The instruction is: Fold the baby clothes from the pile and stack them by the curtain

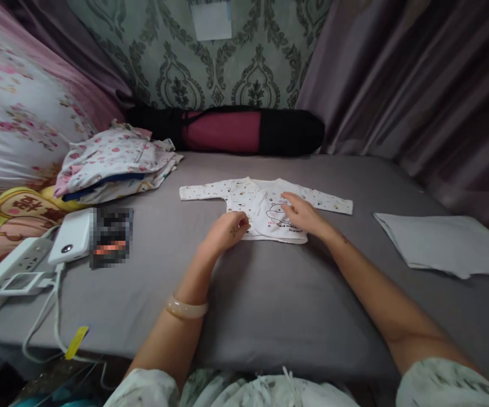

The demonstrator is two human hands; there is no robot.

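Observation:
A small white baby shirt [261,217] with a wrap front, tiny coloured prints and a cartoon animal lies spread on the grey bed sheet, both sleeves stretched out sideways. At its lower left side my left hand [230,227] is closed, the thumb and fingertips curled together on the cloth. A pale bangle [187,308] circles that wrist. My right hand [301,212] rests over the printed right front of the shirt with its fingers stretched out and apart.
Folded printed clothes [117,161] are stacked at the left. Nearby are a white power bank [72,234], a power strip [7,277] and cables. A black and maroon long bag [227,131] lies along the wall. Folded pale cloth [443,243] is at the right.

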